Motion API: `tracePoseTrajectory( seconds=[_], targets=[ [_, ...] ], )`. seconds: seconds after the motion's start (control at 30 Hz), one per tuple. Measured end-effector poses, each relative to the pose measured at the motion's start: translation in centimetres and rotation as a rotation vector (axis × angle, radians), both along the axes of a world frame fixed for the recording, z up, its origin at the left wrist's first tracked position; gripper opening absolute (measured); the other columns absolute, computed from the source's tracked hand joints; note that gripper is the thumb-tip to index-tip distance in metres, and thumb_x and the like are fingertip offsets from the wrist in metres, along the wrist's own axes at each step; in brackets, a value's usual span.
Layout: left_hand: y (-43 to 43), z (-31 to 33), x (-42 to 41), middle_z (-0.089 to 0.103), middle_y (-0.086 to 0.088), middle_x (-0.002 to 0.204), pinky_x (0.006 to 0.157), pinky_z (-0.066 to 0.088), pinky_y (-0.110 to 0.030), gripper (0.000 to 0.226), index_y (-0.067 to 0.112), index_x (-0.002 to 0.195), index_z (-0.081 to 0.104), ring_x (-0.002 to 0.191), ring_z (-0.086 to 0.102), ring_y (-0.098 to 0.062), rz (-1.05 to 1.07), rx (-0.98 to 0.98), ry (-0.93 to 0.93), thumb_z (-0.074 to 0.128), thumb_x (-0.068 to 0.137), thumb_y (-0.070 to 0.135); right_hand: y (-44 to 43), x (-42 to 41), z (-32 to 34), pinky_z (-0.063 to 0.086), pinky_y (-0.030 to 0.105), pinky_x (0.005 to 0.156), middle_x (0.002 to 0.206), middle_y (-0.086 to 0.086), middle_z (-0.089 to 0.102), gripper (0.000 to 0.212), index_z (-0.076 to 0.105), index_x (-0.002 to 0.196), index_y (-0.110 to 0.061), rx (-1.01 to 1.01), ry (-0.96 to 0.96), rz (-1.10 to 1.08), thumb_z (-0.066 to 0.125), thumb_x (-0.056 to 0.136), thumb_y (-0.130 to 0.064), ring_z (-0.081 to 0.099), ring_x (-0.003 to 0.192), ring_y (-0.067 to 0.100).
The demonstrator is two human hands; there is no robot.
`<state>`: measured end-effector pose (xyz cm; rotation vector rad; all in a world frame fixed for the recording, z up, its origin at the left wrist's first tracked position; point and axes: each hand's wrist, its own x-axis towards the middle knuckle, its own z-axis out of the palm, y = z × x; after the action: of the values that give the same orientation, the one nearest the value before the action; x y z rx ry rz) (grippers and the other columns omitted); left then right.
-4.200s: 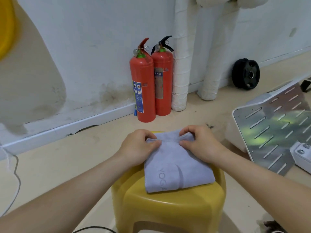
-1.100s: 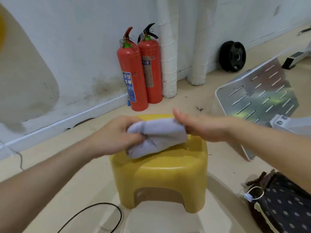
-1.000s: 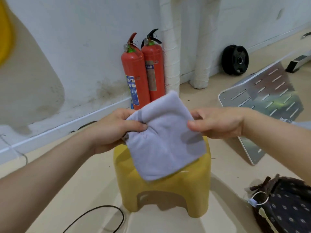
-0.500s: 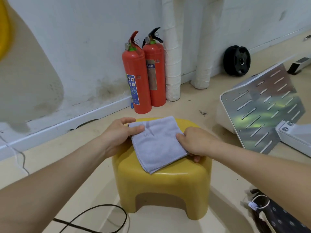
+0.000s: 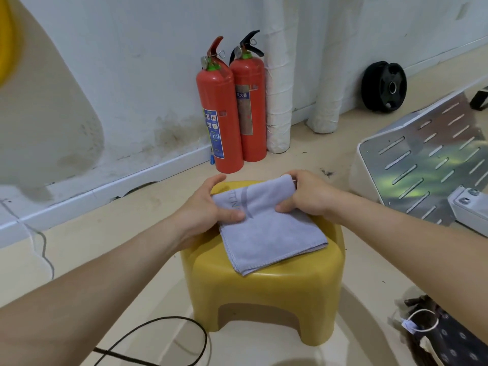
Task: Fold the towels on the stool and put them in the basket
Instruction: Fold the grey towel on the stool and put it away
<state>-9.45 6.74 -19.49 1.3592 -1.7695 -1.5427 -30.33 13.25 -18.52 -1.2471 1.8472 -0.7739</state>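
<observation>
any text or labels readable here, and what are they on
"灭火" then a blurred character: grey label on the black-handled fire extinguisher.
"TTN", rest hidden by the left hand: printed on the grey towel.
Blue label on the red-handled fire extinguisher: too small to read.

Both forearms extend forward and converge. The left hand (image 5: 208, 207) pinches the towel (image 5: 269, 233) edge, thumb on top. The right hand (image 5: 307, 196) grips the opposite edge, fingers curled.

Two red fire extinguishers (image 5: 219, 114) stand touching against the white wall (image 5: 132, 62), just beside a wrapped white pipe (image 5: 278, 101). A black weight plate (image 5: 384, 85) leans on the wall; a black cable (image 5: 171, 317) loops on the floor (image 5: 105, 247).
</observation>
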Motion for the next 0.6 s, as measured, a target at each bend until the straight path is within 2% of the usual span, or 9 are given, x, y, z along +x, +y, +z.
tracePoseTrajectory(
  seconds=[0.07, 0.13, 0.17, 0.23, 0.3, 0.37, 0.43, 0.53, 0.6],
  targets=[
    [-0.2, 0.1, 0.4, 0.066, -0.008, 0.112, 0.091, 0.053, -0.037, 0.091, 0.031, 0.134, 0.045, 0.102, 0.065, -0.026, -0.064, 0.062, -0.028, 0.08, 0.062, -0.011, -0.1, -0.2, -0.1, 0.054, 0.029, 0.069, 0.097, 0.005, 0.069, 0.036, 0.065, 0.102, -0.01, 0.001, -0.024, -0.01, 0.079, 0.07, -0.001, 0.066, 0.087, 0.02],
    [-0.1, 0.1, 0.3, 0.07, -0.01, 0.106, 0.087, 0.055, -0.037, 0.075, 0.024, 0.122, 0.059, 0.097, 0.066, -0.027, -0.113, 0.009, -0.077, 0.079, 0.06, -0.013, 0.0, -0.4, 0.0, 0.054, 0.028, 0.065, 0.089, 0.005, 0.07, 0.027, 0.067, 0.091, -0.011, -0.02, -0.028, 0.017, 0.078, 0.07, 0.001, 0.066, 0.078, 0.018],
    [0.0, 0.0, 0.2, 0.072, -0.008, 0.101, 0.083, 0.057, -0.036, 0.062, 0.022, 0.111, 0.065, 0.091, 0.067, -0.023, -0.126, -0.079, -0.112, 0.078, 0.061, -0.012, 0.1, -0.4, 0.2, 0.054, 0.028, 0.062, 0.083, 0.004, 0.069, 0.023, 0.065, 0.085, -0.012, -0.038, -0.042, 0.027, 0.076, 0.071, 0.003, 0.064, 0.072, 0.018],
    [0.2, 0.0, -0.1, 0.072, 0.003, 0.087, 0.076, 0.055, -0.026, 0.041, 0.023, 0.091, 0.069, 0.081, 0.065, -0.014, -0.132, -0.387, -0.201, 0.073, 0.063, -0.007, 0.1, -0.5, 0.7, 0.052, 0.026, 0.054, 0.076, 0.005, 0.062, 0.025, 0.06, 0.077, -0.013, -0.046, -0.137, 0.023, 0.069, 0.076, 0.01, 0.059, 0.064, 0.018],
    [0.3, 0.0, -0.3, 0.066, 0.011, 0.08, 0.069, 0.045, -0.013, 0.032, 0.023, 0.087, 0.07, 0.077, 0.06, -0.012, -0.155, -0.725, -0.245, 0.065, 0.066, 0.0, 0.2, -0.4, 0.9, 0.057, 0.027, 0.056, 0.079, 0.007, 0.059, 0.03, 0.057, 0.076, -0.013, -0.024, -0.268, 0.009, 0.059, 0.079, 0.017, 0.059, 0.071, 0.019],
    [0.2, -0.5, -0.5, 0.059, 0.012, 0.082, 0.065, 0.036, -0.01, 0.028, 0.019, 0.091, 0.069, 0.08, 0.055, -0.014, -0.165, -0.902, -0.272, 0.062, 0.066, 0.006, 0.6, -0.4, 0.7, 0.061, 0.033, 0.066, 0.085, 0.009, 0.06, 0.031, 0.059, 0.081, -0.011, -0.006, -0.375, 0.02, 0.054, 0.08, 0.02, 0.061, 0.081, 0.021],
    [0.1, -1.0, -0.3, 0.062, 0.011, 0.089, 0.067, 0.038, -0.013, 0.028, 0.022, 0.094, 0.065, 0.082, 0.058, -0.012, -0.08, -0.747, -0.241, 0.065, 0.07, 0.007, 1.1, -0.5, 0.1, 0.06, 0.036, 0.077, 0.097, 0.014, 0.066, 0.033, 0.065, 0.094, -0.005, -0.016, -0.461, 0.023, 0.053, 0.08, 0.022, 0.065, 0.095, 0.025],
    [-0.3, -0.9, 0.3, 0.07, 0.008, 0.096, 0.065, 0.049, -0.011, 0.043, 0.022, 0.106, 0.062, 0.08, 0.066, -0.001, -0.057, -0.31, -0.048, 0.078, 0.071, 0.003, 1.5, -1.2, -0.8, 0.057, 0.037, 0.085, 0.113, 0.019, 0.068, 0.04, 0.063, 0.113, 0.0, -0.045, -0.577, 0.001, 0.058, 0.079, 0.021, 0.066, 0.105, 0.029],
    [-0.4, -0.8, 0.5, 0.072, 0.012, 0.094, 0.066, 0.05, -0.008, 0.041, 0.024, 0.103, 0.066, 0.079, 0.067, 0.004, -0.11, -0.27, 0.001, 0.08, 0.071, 0.001, 1.8, -1.5, -0.9, 0.057, 0.034, 0.085, 0.109, 0.017, 0.069, 0.039, 0.062, 0.111, -0.001, -0.061, -0.581, 0.054, 0.063, 0.077, 0.019, 0.068, 0.102, 0.026]
  ],
)
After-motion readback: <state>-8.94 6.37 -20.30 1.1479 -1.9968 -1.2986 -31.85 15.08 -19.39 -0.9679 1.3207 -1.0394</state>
